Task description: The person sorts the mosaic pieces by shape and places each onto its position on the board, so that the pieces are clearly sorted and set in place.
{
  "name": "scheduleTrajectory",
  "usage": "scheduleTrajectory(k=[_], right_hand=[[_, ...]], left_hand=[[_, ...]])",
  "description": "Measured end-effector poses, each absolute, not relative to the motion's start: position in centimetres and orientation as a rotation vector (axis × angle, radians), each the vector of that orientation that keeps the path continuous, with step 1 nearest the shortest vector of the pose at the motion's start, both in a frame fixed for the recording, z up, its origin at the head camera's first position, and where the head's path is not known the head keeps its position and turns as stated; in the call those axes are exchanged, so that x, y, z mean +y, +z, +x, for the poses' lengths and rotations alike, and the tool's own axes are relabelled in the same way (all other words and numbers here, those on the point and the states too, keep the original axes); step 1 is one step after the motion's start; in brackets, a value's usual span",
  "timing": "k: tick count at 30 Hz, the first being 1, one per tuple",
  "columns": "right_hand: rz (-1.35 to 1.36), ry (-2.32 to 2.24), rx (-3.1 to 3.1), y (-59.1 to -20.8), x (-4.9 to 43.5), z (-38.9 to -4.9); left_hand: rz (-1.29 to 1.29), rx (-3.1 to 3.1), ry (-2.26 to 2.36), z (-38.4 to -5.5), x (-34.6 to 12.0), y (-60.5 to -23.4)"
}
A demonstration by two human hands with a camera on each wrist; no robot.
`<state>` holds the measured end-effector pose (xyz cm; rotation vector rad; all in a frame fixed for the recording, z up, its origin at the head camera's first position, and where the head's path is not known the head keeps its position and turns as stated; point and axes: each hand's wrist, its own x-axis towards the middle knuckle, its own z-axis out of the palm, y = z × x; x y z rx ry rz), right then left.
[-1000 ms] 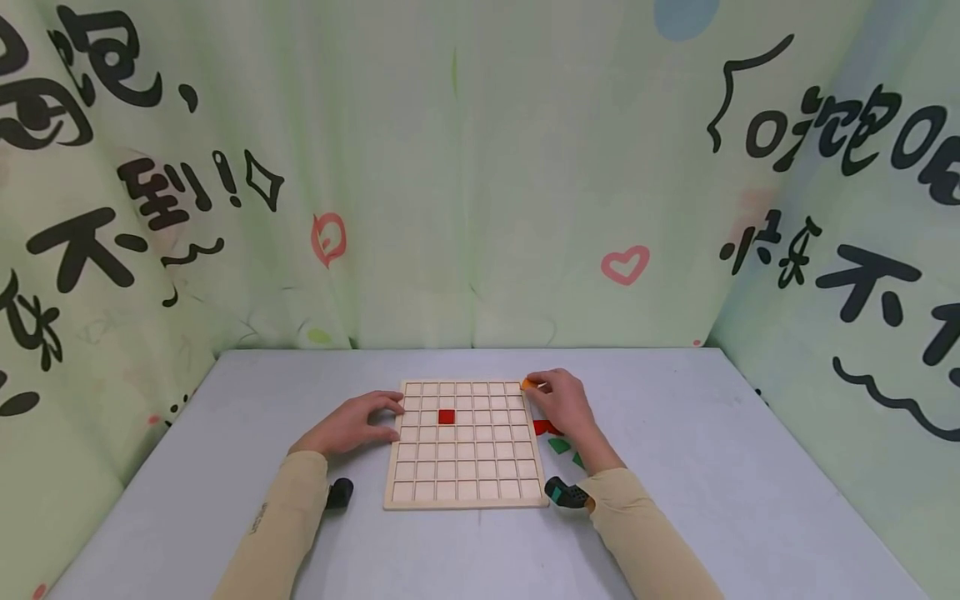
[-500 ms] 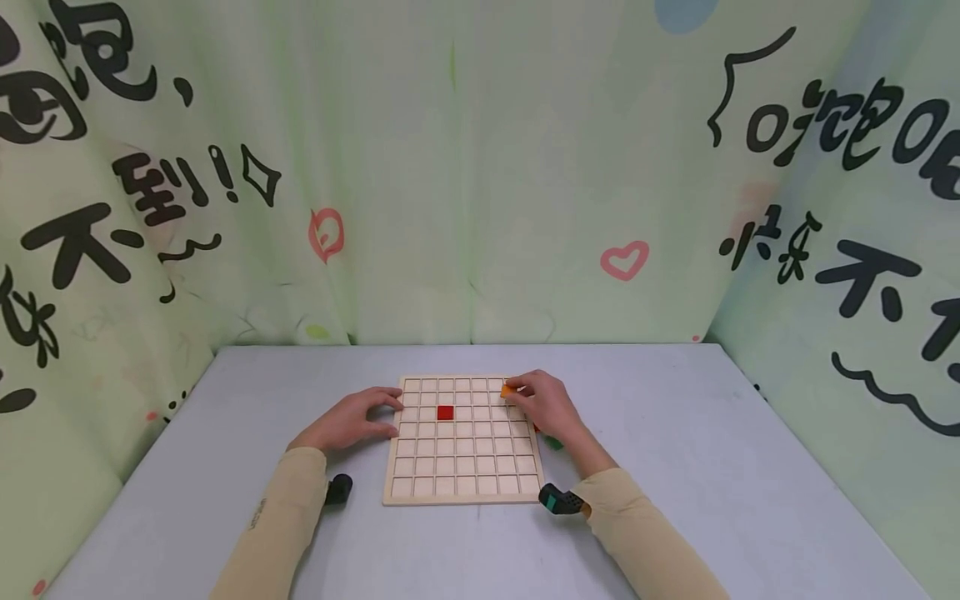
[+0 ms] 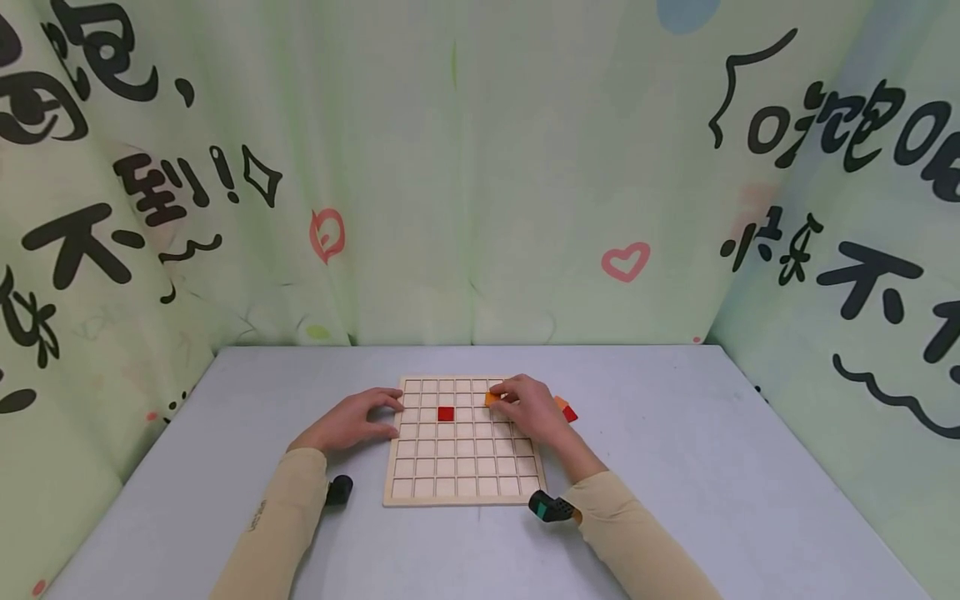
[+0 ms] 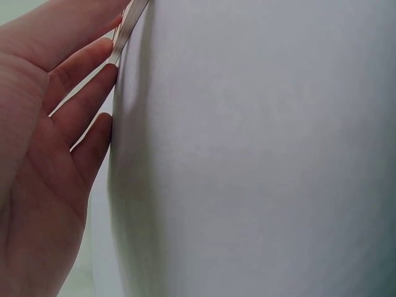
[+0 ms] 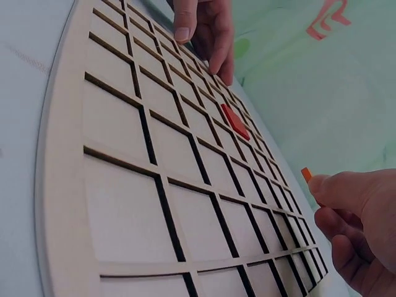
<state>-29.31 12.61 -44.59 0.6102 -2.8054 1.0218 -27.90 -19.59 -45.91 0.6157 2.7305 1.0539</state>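
A wooden grid board (image 3: 465, 451) with raised dividers lies on the table. One red square tile (image 3: 446, 414) sits in a cell in its upper left part; the right wrist view shows this red tile (image 5: 235, 122) too. My left hand (image 3: 358, 421) rests at the board's left edge, fingers extended, thumb apart from them. In the left wrist view, the fingertips (image 4: 106, 74) touch the board's side. Over the upper right part of the board, my right hand (image 3: 531, 408) pinches an orange tile (image 3: 491, 399) between thumb and fingers; its edge sticks out past the thumb in the right wrist view.
Beyond the board's right edge lie a red tile (image 3: 570, 413) and an orange tile (image 3: 561, 402), partly hidden by the right hand. A white table (image 3: 645, 433) extends around the board. A printed curtain (image 3: 525, 208) hangs behind and at both sides.
My right hand has moved left from the board's upper right corner, carrying the orange tile inward over the grid. Its forearm now hides the green tiles. The left hand stays in place.
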Motion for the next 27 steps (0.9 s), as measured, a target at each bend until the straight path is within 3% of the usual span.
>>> scheduleTrajectory(k=[27], right_hand=[[0.802, 0.931, -2.856, -45.2, 9.7, -29.0]], left_hand=[[0.626, 2.735, 1.051, -27.8, -19.5, -45.8]])
